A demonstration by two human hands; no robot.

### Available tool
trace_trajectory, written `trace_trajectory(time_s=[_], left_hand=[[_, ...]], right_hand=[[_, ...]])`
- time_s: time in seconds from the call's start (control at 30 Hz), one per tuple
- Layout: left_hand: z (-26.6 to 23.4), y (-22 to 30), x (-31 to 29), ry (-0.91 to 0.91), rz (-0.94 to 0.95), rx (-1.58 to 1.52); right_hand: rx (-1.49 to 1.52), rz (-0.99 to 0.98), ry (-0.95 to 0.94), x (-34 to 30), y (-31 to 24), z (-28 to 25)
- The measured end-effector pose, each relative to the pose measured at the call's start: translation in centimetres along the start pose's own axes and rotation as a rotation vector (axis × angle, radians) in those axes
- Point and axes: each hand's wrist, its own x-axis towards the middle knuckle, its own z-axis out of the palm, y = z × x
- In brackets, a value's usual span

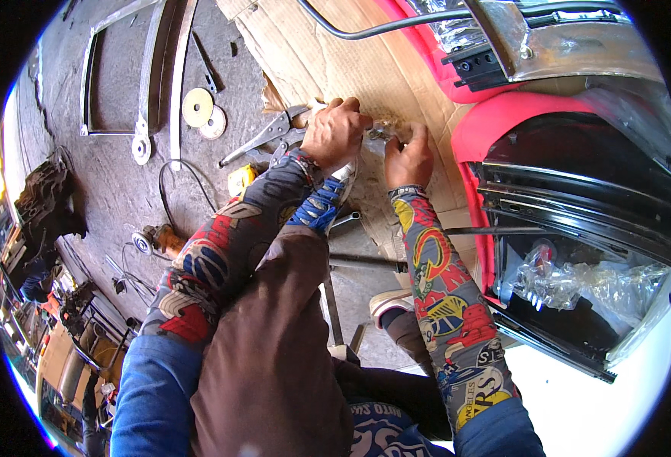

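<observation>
My left hand (335, 135) is closed, its fingers curled over cardboard (305, 47). Just to its right, my right hand (410, 160) pinches with thumb and forefinger. Between the two hands lies a small shiny, see-through thing (379, 131), perhaps a clear plastic bag with metal bits; its kind is too small to make out. The fingers of both hands meet its edges. Beside my left wrist rest locking pliers (258, 142) with open handles. A yellow tape measure (241, 180) sits just below the pliers.
To the right stand red-edged seats with a black shell (571, 171) and clear plastic wrap (579, 278). A metal frame (151, 68), cutting discs (197, 107) and an angle grinder (160, 241) with its cord lie on the floor at left. A black cable (350, 35) crosses the top.
</observation>
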Motion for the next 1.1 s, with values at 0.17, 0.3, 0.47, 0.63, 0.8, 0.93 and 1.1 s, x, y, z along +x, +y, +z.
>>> trace_trajectory(time_s=[0.17,0.3,0.47,0.63,0.8,0.93,1.1], left_hand=[[0.1,0.0,0.1,-0.035,0.007,-0.015],[0.1,0.7,0.2,-0.039,-0.030,0.013],[-0.2,0.8,0.6,-0.128,-0.039,0.196],[0.1,0.5,0.9,-0.090,-0.069,0.115],[0.0,0.5,0.6,-0.065,-0.072,0.099],[-0.2,0.4,0.3,-0.066,-0.069,0.085],[0.0,0.2,0.7,-0.111,-0.134,-0.108]], right_hand=[[-0.130,-0.106,-0.205,1.4,-0.7,-1.7],[-0.203,-0.110,-0.286,2.1,-0.9,-2.1],[-0.187,-0.137,-0.339,2.8,-0.7,-1.8],[-0.191,-0.114,-0.343,2.5,-0.3,-1.4],[-0.248,-0.084,-0.373,2.4,-0.2,-0.8],[-0.140,-0.067,-0.337,2.0,0.0,-0.4],[-0.077,0.002,-0.313,1.4,0.1,-0.5]])
